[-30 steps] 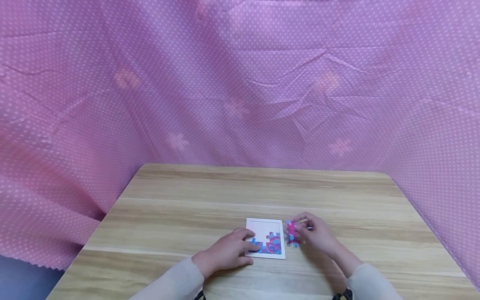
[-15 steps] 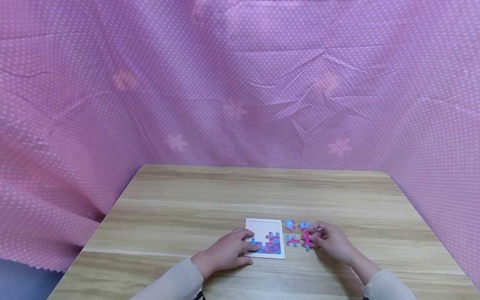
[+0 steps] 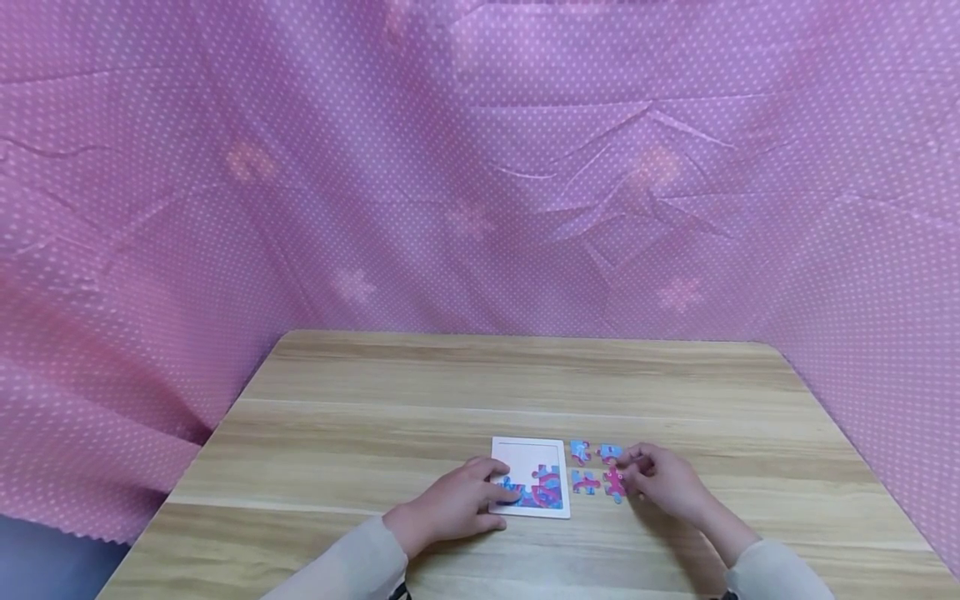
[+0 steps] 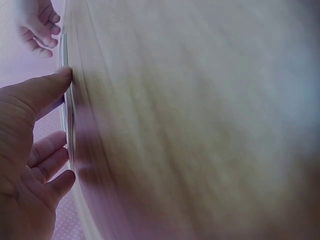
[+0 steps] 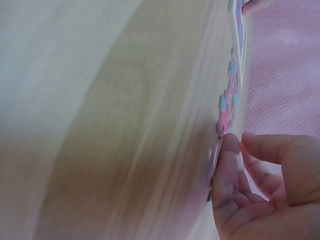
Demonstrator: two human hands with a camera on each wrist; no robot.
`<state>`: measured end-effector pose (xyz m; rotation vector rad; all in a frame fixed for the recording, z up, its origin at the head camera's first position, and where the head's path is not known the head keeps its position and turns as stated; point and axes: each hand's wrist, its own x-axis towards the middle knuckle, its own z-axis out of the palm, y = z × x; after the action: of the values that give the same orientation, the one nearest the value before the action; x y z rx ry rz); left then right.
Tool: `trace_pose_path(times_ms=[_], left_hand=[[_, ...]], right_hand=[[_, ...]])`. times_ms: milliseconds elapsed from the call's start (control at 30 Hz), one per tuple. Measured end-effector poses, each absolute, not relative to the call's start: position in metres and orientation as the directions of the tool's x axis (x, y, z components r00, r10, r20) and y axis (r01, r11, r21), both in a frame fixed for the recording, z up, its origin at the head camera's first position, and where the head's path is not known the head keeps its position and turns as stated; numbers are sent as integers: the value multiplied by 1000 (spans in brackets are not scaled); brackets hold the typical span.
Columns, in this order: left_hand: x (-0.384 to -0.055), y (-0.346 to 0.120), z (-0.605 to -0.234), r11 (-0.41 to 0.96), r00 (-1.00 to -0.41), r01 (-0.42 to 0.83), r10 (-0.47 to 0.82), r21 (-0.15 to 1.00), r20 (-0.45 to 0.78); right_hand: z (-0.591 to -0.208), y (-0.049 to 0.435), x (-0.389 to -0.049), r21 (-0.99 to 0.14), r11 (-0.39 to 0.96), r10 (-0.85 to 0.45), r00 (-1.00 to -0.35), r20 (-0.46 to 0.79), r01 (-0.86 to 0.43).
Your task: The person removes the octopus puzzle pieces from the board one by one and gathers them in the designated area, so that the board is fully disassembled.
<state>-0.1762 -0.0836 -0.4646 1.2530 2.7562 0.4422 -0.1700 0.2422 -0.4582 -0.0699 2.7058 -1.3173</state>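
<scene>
A square white puzzle tray (image 3: 531, 451) lies on the wooden table, its lower part filled with blue, purple and pink pieces. My left hand (image 3: 455, 500) rests on the tray's left side, fingers reaching over the assembled pieces and thumb by the near left corner. To the right of the tray, loose puzzle pieces lie in two columns: a blue one (image 3: 579, 452), another blue one (image 3: 610, 452), a blue-pink one (image 3: 584, 482) and a pink puzzle piece with eyes (image 3: 615, 481). My right hand (image 3: 666, 482) pinches the pink piece at its right edge with curled fingers.
The light wooden table (image 3: 360, 417) has rounded far corners. A pink-purple dotted cloth (image 3: 480, 192) hangs behind it and along both sides.
My right hand has moved right with the pink puzzle piece, uncovering the blue pieces, and has stayed nearly still over the last half second. My left hand has kept its place.
</scene>
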Motion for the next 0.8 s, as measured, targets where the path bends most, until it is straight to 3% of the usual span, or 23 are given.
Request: trace_pose_path(times_ms=[333, 633, 800], left_hand=[[-178, -82, -469, 613, -660, 730, 748, 303, 77], [-176, -65, -473, 538, -583, 807, 794, 245, 175], [-174, -61, -473, 537, -576, 814, 797, 222, 182]], right_hand=[[-460, 216, -182, -811, 582, -163, -985, -47, -58], [-463, 186, -191, -765, 620, -259, -966, 12, -175], [-461, 177, -194, -750, 618, -324, -946, 29, -235]])
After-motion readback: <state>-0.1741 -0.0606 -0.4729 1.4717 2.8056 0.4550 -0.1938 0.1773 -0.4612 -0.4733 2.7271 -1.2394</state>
